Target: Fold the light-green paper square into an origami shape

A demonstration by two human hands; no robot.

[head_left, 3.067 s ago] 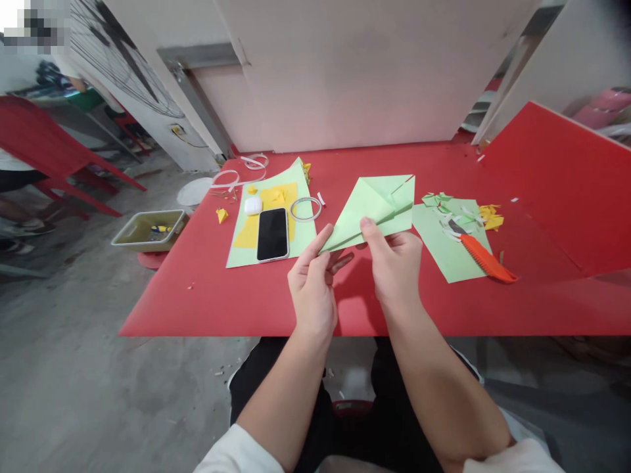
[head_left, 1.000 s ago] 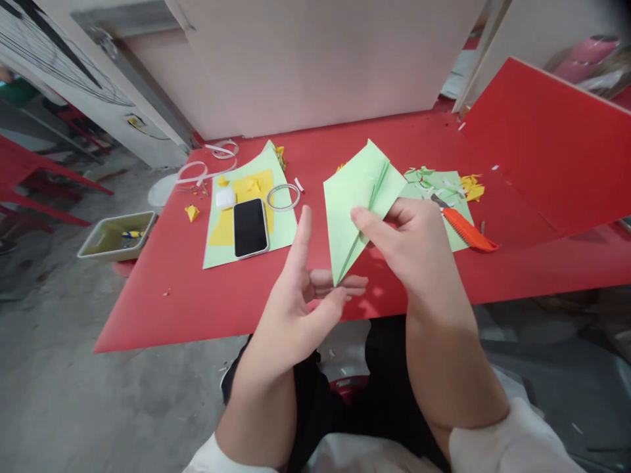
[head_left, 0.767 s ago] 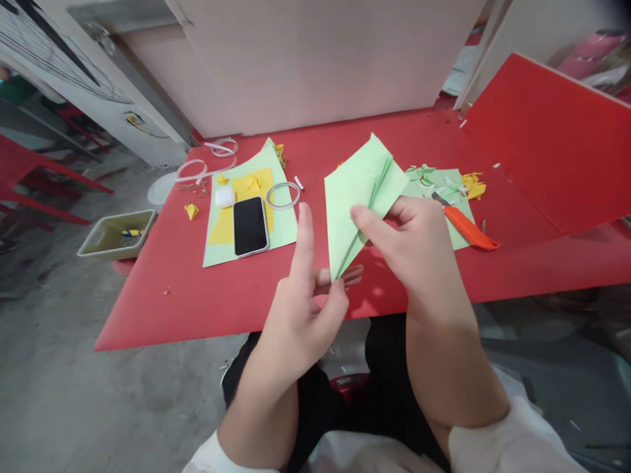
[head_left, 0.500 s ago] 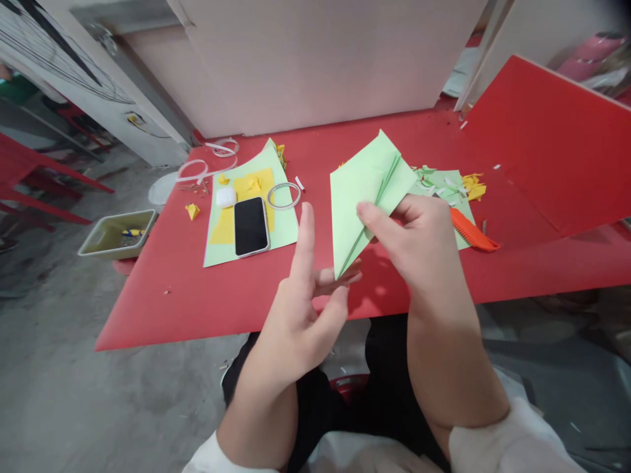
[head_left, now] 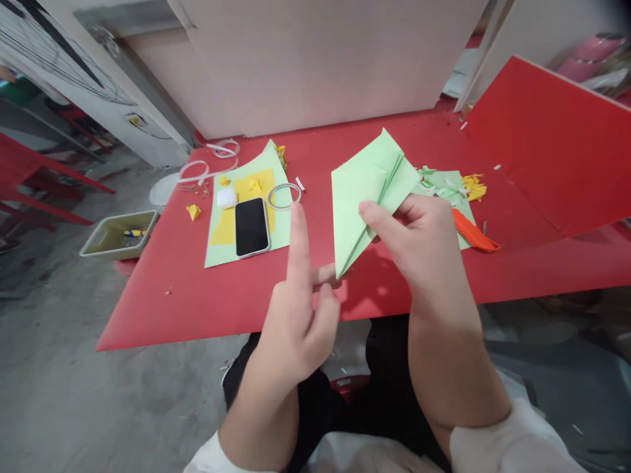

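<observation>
Folded light green paper (head_left: 362,190) is held up over the red table (head_left: 236,295), its lower point aimed down. My right hand (head_left: 419,230) grips its right side, thumb on the front and fingers behind. Beside the lower tip is my left hand (head_left: 300,315), index finger raised and the other fingers apart, with nothing in it. Some of its fingertips lie near or behind the paper's tip; whether they touch cannot be made out.
On the left are a phone (head_left: 252,226), white case (head_left: 227,198), tape ring (head_left: 284,196) and yellow folded pieces (head_left: 194,211). An orange cutter (head_left: 474,231), green scraps (head_left: 446,184) and a red board (head_left: 557,144) lie right. A bin (head_left: 118,235) stands at far left.
My left hand has shifted slightly left, away from the paper's lower tip, its thumb drawn in closer. My right hand and the paper have hardly moved.
</observation>
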